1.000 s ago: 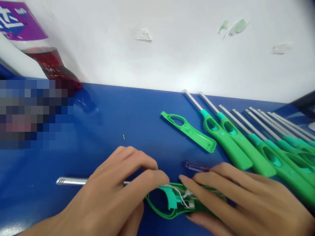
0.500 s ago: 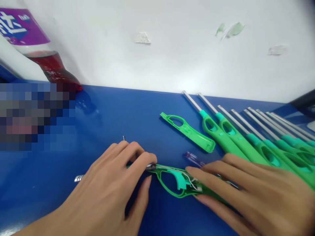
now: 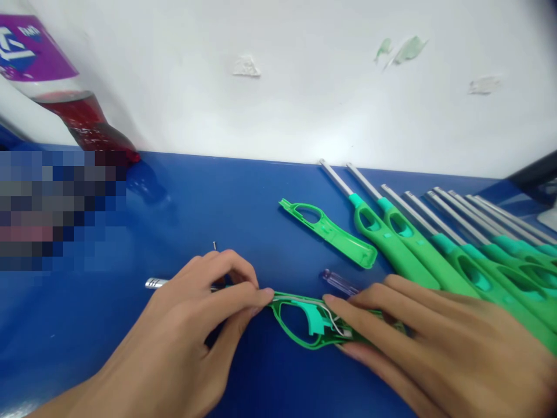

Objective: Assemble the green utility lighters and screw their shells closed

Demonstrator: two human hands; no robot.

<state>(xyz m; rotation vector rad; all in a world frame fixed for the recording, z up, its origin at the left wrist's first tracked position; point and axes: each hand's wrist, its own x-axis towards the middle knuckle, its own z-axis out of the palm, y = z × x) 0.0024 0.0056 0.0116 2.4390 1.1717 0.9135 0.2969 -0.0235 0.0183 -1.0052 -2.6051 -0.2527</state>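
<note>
An opened green utility lighter (image 3: pixel 298 343) lies between my hands, its inside facing up. A teal trigger (image 3: pixel 314 320) and a thin white wire show in its shell. At its neck, the thumb and fingers of my left hand (image 3: pixel 187 337) are pinched together. A metal tube (image 3: pixel 155 283) sticks out past the left side of that hand; its join with the neck is hidden. My right hand (image 3: pixel 430 337) holds the lighter's handle, thumb below and fingers above, covering most of it. The matching green half shell (image 3: pixel 346 242) rests just behind, hollow side up.
Several assembled green lighters (image 3: pixel 409 249) lie in a slanted row at right. A clear purple stick (image 3: pixel 338 282) is partly under my right hand. One small screw (image 3: pixel 214 245) stands behind my left hand. A bottle of dark red drink (image 3: pixel 93 125) is at the left, by the white wall (image 3: pixel 187 87).
The metal tube's tip has swung up and to the right, closer in line with the shell. My left fingers have drawn together at the neck. My right hand keeps its hold.
</note>
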